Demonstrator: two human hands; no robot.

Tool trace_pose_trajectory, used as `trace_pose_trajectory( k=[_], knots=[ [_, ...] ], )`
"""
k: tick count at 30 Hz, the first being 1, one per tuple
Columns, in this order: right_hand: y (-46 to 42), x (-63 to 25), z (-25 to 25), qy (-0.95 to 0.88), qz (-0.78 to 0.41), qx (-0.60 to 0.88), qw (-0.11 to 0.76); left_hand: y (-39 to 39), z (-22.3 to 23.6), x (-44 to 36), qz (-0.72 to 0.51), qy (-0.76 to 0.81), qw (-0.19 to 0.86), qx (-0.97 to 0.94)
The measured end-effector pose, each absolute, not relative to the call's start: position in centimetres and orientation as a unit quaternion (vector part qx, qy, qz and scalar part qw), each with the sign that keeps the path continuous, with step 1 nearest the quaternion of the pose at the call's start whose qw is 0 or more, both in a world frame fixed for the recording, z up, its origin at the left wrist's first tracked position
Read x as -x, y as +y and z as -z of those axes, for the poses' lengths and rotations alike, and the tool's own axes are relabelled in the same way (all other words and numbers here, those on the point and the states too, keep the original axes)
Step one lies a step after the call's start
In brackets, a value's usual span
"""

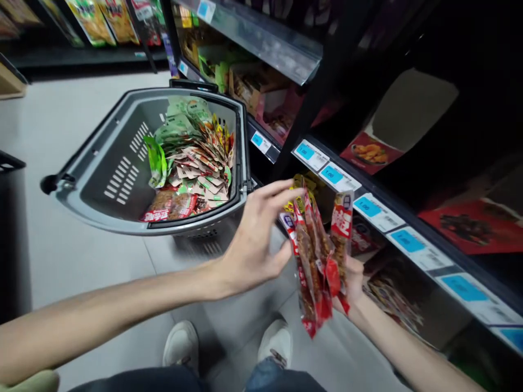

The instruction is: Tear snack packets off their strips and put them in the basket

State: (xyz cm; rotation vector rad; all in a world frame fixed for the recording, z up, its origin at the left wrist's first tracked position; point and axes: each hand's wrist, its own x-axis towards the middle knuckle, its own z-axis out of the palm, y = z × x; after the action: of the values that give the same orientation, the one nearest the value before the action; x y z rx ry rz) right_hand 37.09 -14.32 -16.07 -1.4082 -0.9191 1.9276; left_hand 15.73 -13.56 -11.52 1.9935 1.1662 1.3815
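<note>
Several red snack packets (310, 256) with clear windows stand on edge in a fanned bunch in front of me, brown food showing through. My right hand (352, 277) grips the bunch from its right side; the packets hide part of its fingers. On the other side, my left hand (255, 234) has thumb and fingers apart, the tips right by the packets' left edge. Whether they touch is unclear. To the left, a grey shopping basket (96, 158) holds green pouches (180, 122), many small pale packets (200, 163), and red packets (169, 206) at the near end.
Dark shelving with price tags (330, 174) along its edge runs down the right. Open cartons, one a red box (371, 152), sit on it. Yellow packets (312, 188) lie behind the bunch. Pale shoes (182, 343) stand on grey floor tiles (73, 261). More bagged snacks (102, 22) are at the back.
</note>
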Motion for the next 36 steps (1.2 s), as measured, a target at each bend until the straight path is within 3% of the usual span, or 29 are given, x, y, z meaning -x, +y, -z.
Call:
trace_pose_trajectory(
  k=[2,4,7,12,18,33,36],
  knots=[
    [-14.1,-37.4,17.1,-0.318,-0.725,0.53,0.305,-14.7,13.2,-15.7,-0.506,0.443,0.437,-0.597],
    [-14.0,-37.3,18.2,-0.298,-0.733,0.524,0.315,-15.3,14.5,-15.7,-0.428,0.401,0.666,-0.461],
    [-13.9,-37.1,19.5,-0.279,-0.748,0.507,0.325,-15.6,15.8,-15.6,-0.333,0.317,0.83,-0.317],
    [-14.4,-37.4,20.8,-0.278,-0.748,0.494,0.345,-15.5,17.1,-15.4,-0.356,0.343,0.821,-0.285],
    [-14.3,-38.2,21.3,-0.243,-0.75,0.497,0.362,-15.3,17.7,-15.5,-0.397,0.454,0.73,-0.321],
    [-13.5,-39.2,21.7,-0.224,-0.772,0.478,0.352,-13.7,22.0,-13.6,-0.487,0.535,0.557,-0.408],
    [-13.6,-39.3,22.5,-0.224,-0.787,0.45,0.358,-13.7,21.7,-14.1,-0.457,0.538,0.607,-0.365]
  ],
)
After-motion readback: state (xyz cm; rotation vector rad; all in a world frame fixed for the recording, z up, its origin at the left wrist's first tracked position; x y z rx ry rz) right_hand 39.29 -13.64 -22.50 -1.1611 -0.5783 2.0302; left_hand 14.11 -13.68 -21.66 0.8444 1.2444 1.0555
